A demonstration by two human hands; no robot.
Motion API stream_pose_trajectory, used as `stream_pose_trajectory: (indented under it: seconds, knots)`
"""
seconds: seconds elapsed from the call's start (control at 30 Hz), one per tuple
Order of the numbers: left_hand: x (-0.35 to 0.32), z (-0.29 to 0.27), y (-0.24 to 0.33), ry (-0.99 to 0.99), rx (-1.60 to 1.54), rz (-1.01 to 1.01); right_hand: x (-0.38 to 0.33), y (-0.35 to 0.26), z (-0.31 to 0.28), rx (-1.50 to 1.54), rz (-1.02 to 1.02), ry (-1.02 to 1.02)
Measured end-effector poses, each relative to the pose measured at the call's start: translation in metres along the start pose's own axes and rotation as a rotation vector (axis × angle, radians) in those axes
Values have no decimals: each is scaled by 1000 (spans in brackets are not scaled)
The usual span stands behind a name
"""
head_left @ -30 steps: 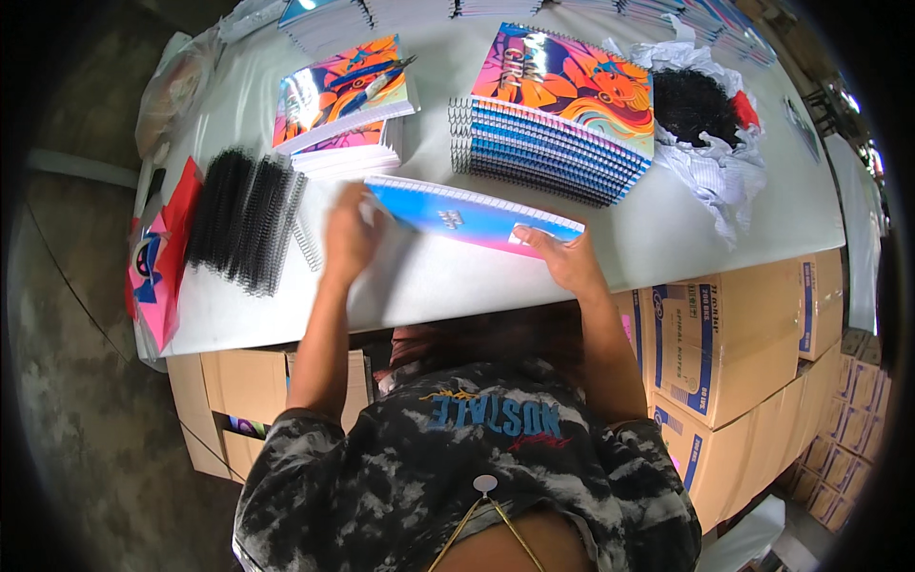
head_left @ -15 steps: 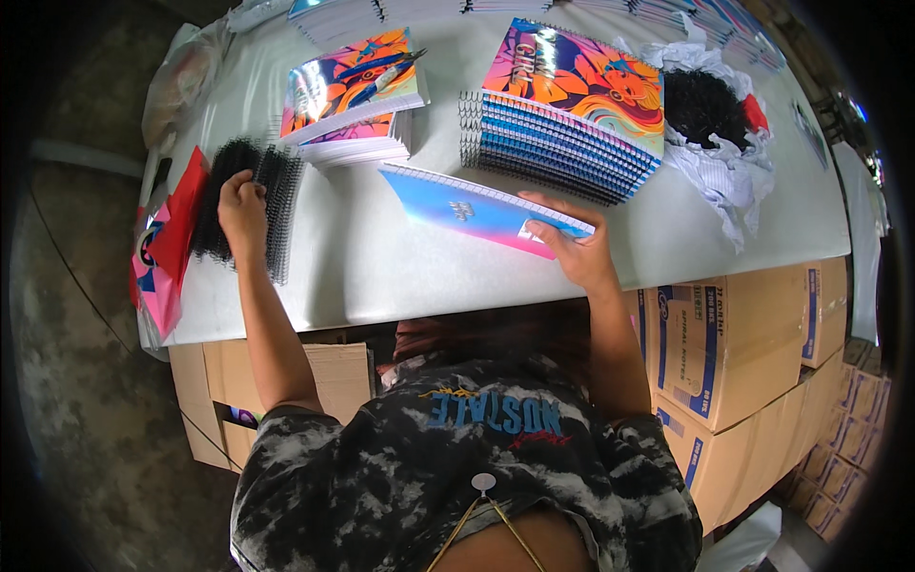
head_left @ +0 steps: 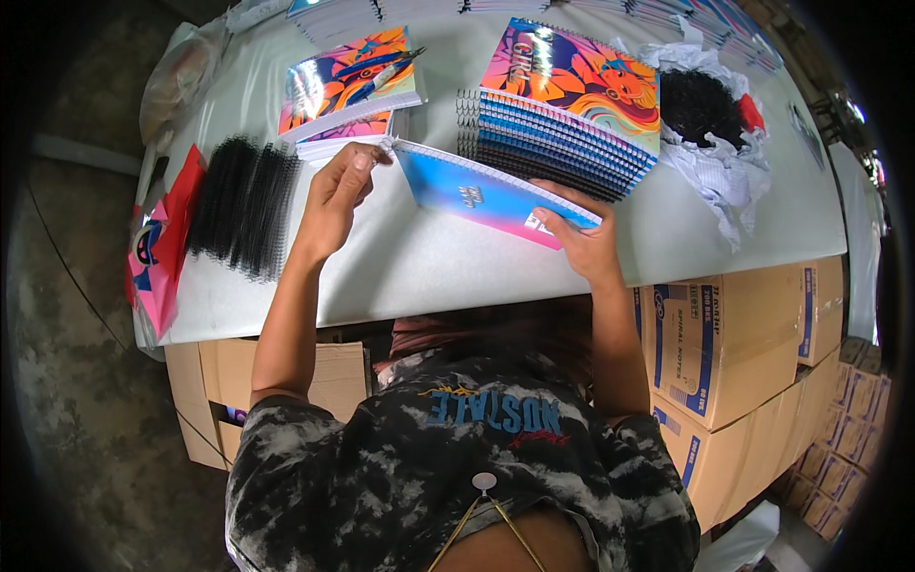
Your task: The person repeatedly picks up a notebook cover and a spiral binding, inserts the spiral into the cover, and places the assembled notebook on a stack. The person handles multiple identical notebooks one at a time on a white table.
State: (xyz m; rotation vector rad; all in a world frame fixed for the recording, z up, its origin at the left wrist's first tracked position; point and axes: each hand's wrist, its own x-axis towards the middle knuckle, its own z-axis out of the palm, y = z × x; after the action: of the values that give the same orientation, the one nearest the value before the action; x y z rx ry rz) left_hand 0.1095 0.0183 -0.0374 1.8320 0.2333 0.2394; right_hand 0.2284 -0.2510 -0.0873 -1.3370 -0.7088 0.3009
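Observation:
My right hand [head_left: 583, 234] grips the right end of a notebook [head_left: 472, 195] with a blue-to-pink cover and a row of punched holes along its upper edge. The notebook is held tilted above the table. At its upper left corner my left hand [head_left: 338, 200] is closed in a pinch, on what looks like a black spiral coil, mostly hidden by the fingers. A pile of black spiral coils [head_left: 243, 210] lies to the left. Behind the hands, a short stack of colourful notebooks [head_left: 334, 86] carries pliers [head_left: 381, 76]; a taller stack of spiral-bound notebooks [head_left: 567, 114] stands right of it.
Crumpled white paper [head_left: 729, 191] with a black tangle of coils [head_left: 703, 110] lies at the right. A red and pink plastic package [head_left: 167, 248] borders the left table edge. More notebook stacks [head_left: 505, 5] line the back. Cardboard boxes [head_left: 748, 334] stand below the table's right side.
My left hand has moved from the coil pile rightward to the notebook's upper left corner. The notebook has shifted slightly right in my right hand.

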Motion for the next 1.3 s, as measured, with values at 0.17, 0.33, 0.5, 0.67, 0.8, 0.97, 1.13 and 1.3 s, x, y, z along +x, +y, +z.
stream_pose_trajectory:
  seconds: [0.17, 0.33, 0.5, 0.67, 0.8, 0.97, 1.13, 1.3]
  knots:
    - [2, -4, -12, 30, 5, -7, -1, -2, -1, -40, 52, -37]
    - [4, -1, -13, 48, 118, 87, -1, 0, -4, -47, 35, -51]
    - [12, -15, -5, 7, 65, -179, 0, 0, -6, -31, -17, -116]
    - [21, -21, 11, -73, 123, 194, 0, -2, -6, 6, 45, -111]
    - [22, -21, 39, -208, 608, 298, -2, -6, 0, -60, -25, -86]
    - [24, -18, 51, -224, 895, 382, -7, 0, 1, -90, 37, -98]
    - [20, -8, 58, -297, 1103, 453, -8, 5, 5, -165, -172, -111]
    - [13, 14, 7, 419, 1280, 738, -15, 8, 17, -243, -317, -63]
